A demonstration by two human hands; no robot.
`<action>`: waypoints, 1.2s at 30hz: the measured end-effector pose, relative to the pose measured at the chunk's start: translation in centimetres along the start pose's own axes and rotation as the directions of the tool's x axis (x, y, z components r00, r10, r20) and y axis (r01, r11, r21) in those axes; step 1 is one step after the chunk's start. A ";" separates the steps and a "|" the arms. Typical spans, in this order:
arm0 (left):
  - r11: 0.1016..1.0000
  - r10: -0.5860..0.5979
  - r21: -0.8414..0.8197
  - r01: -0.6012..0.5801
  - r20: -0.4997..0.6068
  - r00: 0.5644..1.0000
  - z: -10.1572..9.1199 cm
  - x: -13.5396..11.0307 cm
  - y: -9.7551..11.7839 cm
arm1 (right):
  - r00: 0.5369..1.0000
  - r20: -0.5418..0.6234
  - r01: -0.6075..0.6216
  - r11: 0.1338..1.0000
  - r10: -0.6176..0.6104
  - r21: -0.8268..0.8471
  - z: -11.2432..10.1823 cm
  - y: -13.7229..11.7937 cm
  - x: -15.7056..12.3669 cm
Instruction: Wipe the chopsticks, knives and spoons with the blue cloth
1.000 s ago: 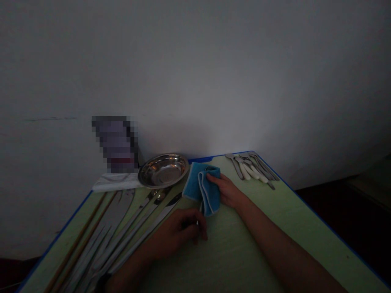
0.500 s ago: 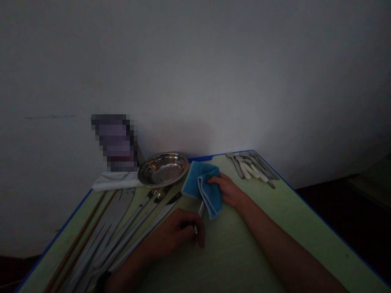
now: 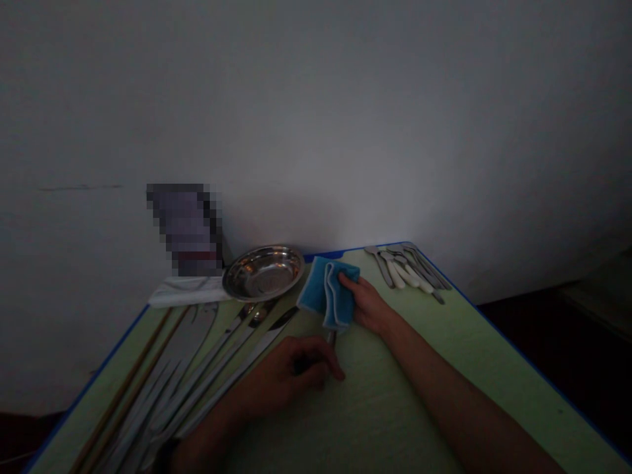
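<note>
My right hand (image 3: 370, 304) is closed on a folded blue cloth (image 3: 313, 289) with pale edges, its thumb pressing on the front fold. A short piece of a thin metal utensil (image 3: 331, 338) shows below the cloth. One end of it is hidden in the cloth, the other behind the fingers of my left hand (image 3: 296, 368). Those fingers are curled around the utensil, low over the table. The utensil's kind cannot be made out.
A shiny metal bowl (image 3: 266, 273) stands at the back, beside a white folded item (image 3: 185, 291) and a blurred-out upright object (image 3: 185, 230). Several long utensils (image 3: 182, 349) lie at left, with two brown sticks (image 3: 131, 382). Spoons and white-handled cutlery (image 3: 407, 273) lie back right. A wall (image 3: 316, 131) rises behind.
The cloth has been folded closer round the utensil and turned more upright. My left hand has shifted slightly right, with its index finger reaching farther out.
</note>
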State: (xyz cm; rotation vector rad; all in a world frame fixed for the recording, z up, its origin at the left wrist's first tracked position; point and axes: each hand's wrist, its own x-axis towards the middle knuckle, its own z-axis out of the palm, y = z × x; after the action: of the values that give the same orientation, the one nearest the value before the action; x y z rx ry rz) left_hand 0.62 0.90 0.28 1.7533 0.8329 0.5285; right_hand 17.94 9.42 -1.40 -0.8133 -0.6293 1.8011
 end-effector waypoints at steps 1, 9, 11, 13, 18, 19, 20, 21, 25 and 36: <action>1.000 0.005 -0.026 -0.005 -0.005 1.000 0.1 0.0 0.0 | 1.000 -0.010 -0.008 1.000 0.008 0.008 0.1 0.0 0.0; 0.960 -0.012 -0.275 -0.050 -0.218 0.976 0.8 0.7 -1.5 | 0.999 -0.018 -0.050 0.998 0.050 0.024 0.2 -0.4 -0.1; 0.958 -0.042 -0.284 -0.038 -0.269 0.962 0.8 0.9 -1.8 | 0.998 -0.020 -0.051 0.998 0.052 0.028 0.0 -0.3 0.0; 0.963 -0.041 -0.266 -0.035 -0.276 0.960 0.8 1.0 -1.8 | 0.999 -0.014 -0.047 0.999 0.048 0.025 -0.1 -0.2 0.0; 0.983 -0.034 -0.182 -0.020 -0.289 0.957 0.8 0.9 -1.0 | 0.999 0.021 -0.039 0.999 0.039 -0.005 -0.3 0.1 0.2; 0.984 -0.037 -0.176 -0.015 -0.291 0.956 0.8 0.8 -0.8 | 0.999 0.020 -0.040 0.999 0.040 -0.004 -0.3 0.1 0.2; 0.984 -0.039 -0.177 -0.013 -0.290 0.956 0.8 0.8 -0.7 | 0.999 0.014 -0.043 0.999 0.043 -0.001 -0.3 0.1 0.2; 0.983 -0.040 -0.185 -0.014 -0.287 0.957 0.7 0.7 -0.7 | 0.999 0.007 -0.044 0.999 0.044 0.006 -0.3 0.1 0.3; 0.974 -0.036 -0.225 -0.020 -0.243 0.969 0.6 0.4 -0.5 | 0.998 -0.006 -0.061 0.998 0.061 0.022 -0.3 0.0 0.3; 0.996 -0.002 -0.088 -0.017 -0.210 0.978 0.6 0.4 -0.4 | 0.996 -0.038 -0.073 0.996 0.075 0.050 0.3 -0.5 -0.1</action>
State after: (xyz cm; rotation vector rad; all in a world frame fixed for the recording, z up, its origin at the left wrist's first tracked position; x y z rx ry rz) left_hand 1.14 0.87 -0.34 1.6376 0.9347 0.7546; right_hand 18.02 9.47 -0.86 -0.8474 -0.5332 1.8558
